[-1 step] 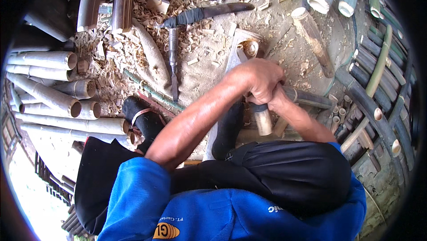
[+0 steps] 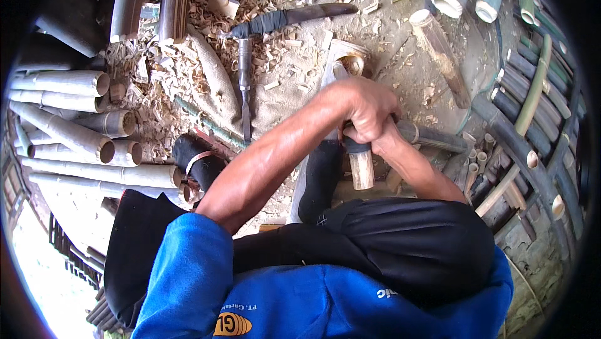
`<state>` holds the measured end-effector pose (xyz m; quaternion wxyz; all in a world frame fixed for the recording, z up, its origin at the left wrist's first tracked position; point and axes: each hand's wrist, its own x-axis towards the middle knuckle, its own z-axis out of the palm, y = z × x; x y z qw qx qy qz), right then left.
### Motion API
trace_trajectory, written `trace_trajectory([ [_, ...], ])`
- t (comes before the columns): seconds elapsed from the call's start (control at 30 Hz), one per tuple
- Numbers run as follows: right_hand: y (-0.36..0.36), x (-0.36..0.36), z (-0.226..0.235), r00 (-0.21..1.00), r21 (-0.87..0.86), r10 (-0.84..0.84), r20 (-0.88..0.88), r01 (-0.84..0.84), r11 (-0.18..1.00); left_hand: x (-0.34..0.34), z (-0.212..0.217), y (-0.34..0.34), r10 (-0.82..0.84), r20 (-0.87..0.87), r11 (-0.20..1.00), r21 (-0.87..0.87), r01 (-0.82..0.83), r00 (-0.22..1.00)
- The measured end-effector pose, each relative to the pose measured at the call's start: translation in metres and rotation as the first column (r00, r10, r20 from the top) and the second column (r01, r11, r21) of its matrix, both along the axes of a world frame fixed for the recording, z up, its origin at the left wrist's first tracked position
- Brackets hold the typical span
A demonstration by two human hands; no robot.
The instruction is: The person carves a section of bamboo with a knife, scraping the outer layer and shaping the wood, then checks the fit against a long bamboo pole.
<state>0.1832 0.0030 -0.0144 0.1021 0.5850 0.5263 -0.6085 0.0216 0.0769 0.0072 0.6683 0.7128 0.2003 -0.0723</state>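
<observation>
My left hand [image 2: 373,110] is closed over my right hand [image 2: 383,138], both around one tool. A pale wooden handle [image 2: 362,171] with a dark band sticks out below them. The tool's working end is mostly hidden under the left hand. Just beyond the hands, the hollow end of a bamboo piece [image 2: 352,51] shows its opening, with a narrow grey tip [image 2: 340,71] at its near edge. My foot in a black sock [image 2: 320,179] rests close to the bamboo. Further left lie a chisel [image 2: 245,88] and a knife [image 2: 288,18] with a dark wrapped grip.
Wood shavings [image 2: 166,76] cover the ground at upper left. Cut bamboo tubes [image 2: 119,173] are stacked on the left, and more bamboo poles [image 2: 532,95] pile up at right. A short bamboo piece [image 2: 440,57] lies beyond my right arm. My other foot [image 2: 199,160] wears a strapped sandal.
The handle's lower end has swung slightly to the left. My left forearm has shifted a little left and down, and both hands keep their grip.
</observation>
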Motion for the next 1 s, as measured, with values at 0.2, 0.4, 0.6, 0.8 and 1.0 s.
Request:
trace_trajectory([
  [0.2, 0.049, 0.009, 0.031, 0.999, -0.130, -0.034, -0.020, 0.031, 0.991, 0.038, 0.009, -0.057, 0.804, 0.027, 0.580, 0.183, -0.794, 0.593],
  [0.4, 0.016, -0.006, 0.003, 0.982, 0.085, 0.150, 0.112, -0.160, 0.983, -0.003, -0.004, -0.037, 0.461, 0.018, 0.877, 0.141, -0.459, 0.887],
  [0.6, -0.013, -0.051, 0.017, 0.342, -0.542, -0.850, -0.400, 0.659, 0.521, -0.036, 0.043, -0.062, 0.871, 0.126, 0.470, 0.068, -0.880, 0.475],
  [0.8, -0.046, -0.052, 0.038, 0.325, -0.735, -0.922, -0.209, 0.570, 0.368, -0.089, 0.067, -0.146, 0.587, -0.491, 0.810, 0.354, -0.468, 0.644],
  [1.0, -0.015, -0.067, -0.005, -0.042, -0.968, -0.993, -0.107, 0.231, 0.095, -0.098, 0.075, -0.019, 0.376, -0.551, 0.812, 0.583, 0.021, 0.745],
])
